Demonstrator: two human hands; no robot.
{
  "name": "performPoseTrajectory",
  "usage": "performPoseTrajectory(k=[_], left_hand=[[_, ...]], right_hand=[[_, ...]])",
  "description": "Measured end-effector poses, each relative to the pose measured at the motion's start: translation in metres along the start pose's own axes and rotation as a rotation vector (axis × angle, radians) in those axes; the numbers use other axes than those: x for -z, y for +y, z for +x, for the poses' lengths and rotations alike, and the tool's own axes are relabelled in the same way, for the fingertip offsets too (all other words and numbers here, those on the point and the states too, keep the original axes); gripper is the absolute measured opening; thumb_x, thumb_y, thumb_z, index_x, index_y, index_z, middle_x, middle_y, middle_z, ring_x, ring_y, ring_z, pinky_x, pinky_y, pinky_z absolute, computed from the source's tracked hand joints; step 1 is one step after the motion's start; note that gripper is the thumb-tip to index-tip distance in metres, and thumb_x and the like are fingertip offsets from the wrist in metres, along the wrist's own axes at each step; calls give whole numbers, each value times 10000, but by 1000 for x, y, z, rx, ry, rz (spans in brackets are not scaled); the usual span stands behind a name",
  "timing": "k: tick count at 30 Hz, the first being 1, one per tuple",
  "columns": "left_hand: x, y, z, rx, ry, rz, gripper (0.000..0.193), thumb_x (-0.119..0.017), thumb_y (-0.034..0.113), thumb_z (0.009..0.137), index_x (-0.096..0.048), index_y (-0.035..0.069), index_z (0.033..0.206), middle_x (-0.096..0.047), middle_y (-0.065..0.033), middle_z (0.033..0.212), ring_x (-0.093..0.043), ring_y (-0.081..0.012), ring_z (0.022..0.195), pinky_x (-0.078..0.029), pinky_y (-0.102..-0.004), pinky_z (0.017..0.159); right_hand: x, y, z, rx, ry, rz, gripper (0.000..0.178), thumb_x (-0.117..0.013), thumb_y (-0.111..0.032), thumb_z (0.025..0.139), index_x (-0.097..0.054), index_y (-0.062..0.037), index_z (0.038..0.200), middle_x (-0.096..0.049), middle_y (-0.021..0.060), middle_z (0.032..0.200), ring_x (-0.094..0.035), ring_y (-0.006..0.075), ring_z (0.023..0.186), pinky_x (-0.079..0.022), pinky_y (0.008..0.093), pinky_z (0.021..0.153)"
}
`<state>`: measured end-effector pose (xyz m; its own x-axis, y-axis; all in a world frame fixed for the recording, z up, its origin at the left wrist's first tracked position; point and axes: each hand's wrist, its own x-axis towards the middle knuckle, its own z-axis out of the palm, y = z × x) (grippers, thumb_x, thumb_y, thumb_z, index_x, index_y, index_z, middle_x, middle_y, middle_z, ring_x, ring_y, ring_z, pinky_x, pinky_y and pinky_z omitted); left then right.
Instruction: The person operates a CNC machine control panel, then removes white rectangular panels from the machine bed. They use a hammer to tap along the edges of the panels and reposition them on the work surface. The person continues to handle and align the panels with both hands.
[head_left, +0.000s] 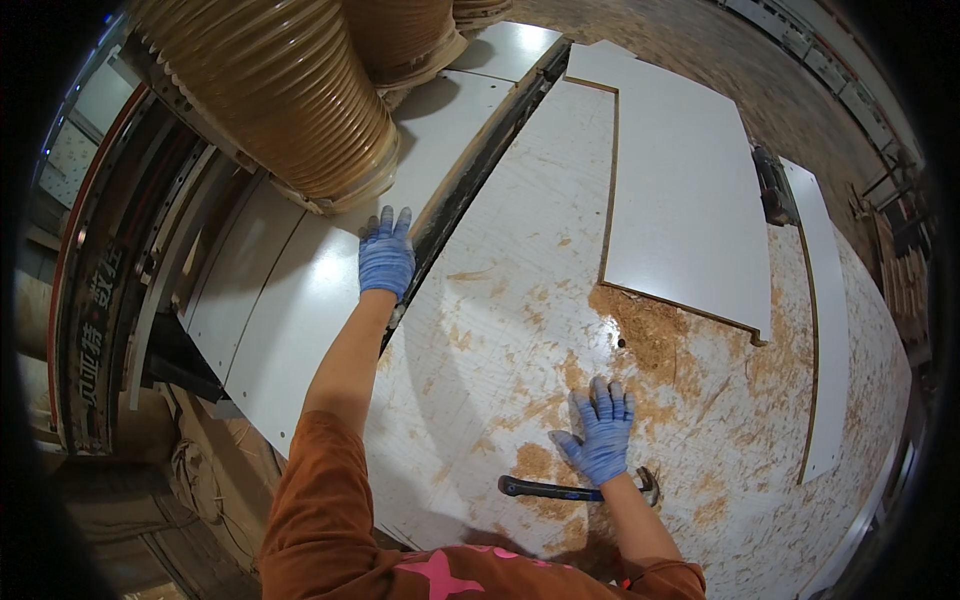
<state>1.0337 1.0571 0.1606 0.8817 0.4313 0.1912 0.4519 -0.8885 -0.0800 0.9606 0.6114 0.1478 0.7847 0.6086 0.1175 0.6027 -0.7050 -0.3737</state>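
Observation:
My left hand [386,252], in a blue glove, rests with fingers stretched forward on the white board surface, beside the long dark rail [480,170]. It holds nothing. Over the scratched, dusty white worktable [450,400] my right hand [600,437], gloved alike, has its fingers spread and nothing in them. A claw hammer [545,489] with a black and blue handle lies crosswise beneath my right wrist, which hides part of it. Beyond the right hand sits a white panel [690,190] with brown edges. Whether my right palm presses on the table, I cannot tell.
Large ribbed amber hoses [290,100] hang at the upper left above the white boards. Sawdust [645,325] lies heaped near the panel's close edge. On the right are a narrow white strip [820,330] and a dark clamp-like block [774,187]. A machine frame [90,290] curves along the left.

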Motion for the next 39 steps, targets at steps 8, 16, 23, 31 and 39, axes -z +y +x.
performPoseTrajectory(k=[8, 16, 23, 31, 39], left_hand=[[-1, -1, -1, 5, -7, 6, 541, -456, 214, 922, -364, 174, 1454, -348, -157, 1495, -362, -369, 1348, -231, -532, 1126], [-7, 3, 7, -56, 83, -32, 518, -479, 216, 913, -405, 170, 1424, -396, -159, 1451, -397, -368, 1306, -259, -511, 1113], [-21, -9, 1, -76, 133, -106, 538, -506, 215, 886, -418, 83, 1401, -400, -178, 1444, -386, -367, 1316, -256, -498, 1111], [29, -18, -88, -123, 29, -295, 672, -619, 300, 819, -386, 104, 1419, -410, -173, 1431, -368, -373, 1316, -231, -496, 1123], [83, -101, -317, 257, -12, -274, 615, -684, 201, 755, -498, 86, 1330, -550, -191, 1272, -475, -426, 1211, -345, -491, 1064]], right_hand=[[6, -40, 95, -34, 223, 270, 445, -624, -352, 852, -588, -83, 1204, -576, 138, 1208, -510, 301, 1153, -305, 459, 1053], [-79, -128, 346, -167, 77, 477, 716, -510, -471, 894, -378, -3, 1420, -494, 223, 1368, -459, 373, 1269, -339, 419, 1075], [-119, -183, 385, -403, -4, 349, 775, -419, -482, 897, -224, -31, 1497, -190, 172, 1569, -180, 383, 1437, -55, 472, 1172], [-133, -180, 386, -376, 94, 285, 764, -383, -461, 924, -183, 4, 1496, -170, 183, 1571, -166, 414, 1432, -31, 476, 1172], [-131, -185, 389, -300, 121, 203, 749, -401, -469, 924, -260, 47, 1448, -282, 215, 1514, -329, 386, 1363, -214, 465, 1130]])
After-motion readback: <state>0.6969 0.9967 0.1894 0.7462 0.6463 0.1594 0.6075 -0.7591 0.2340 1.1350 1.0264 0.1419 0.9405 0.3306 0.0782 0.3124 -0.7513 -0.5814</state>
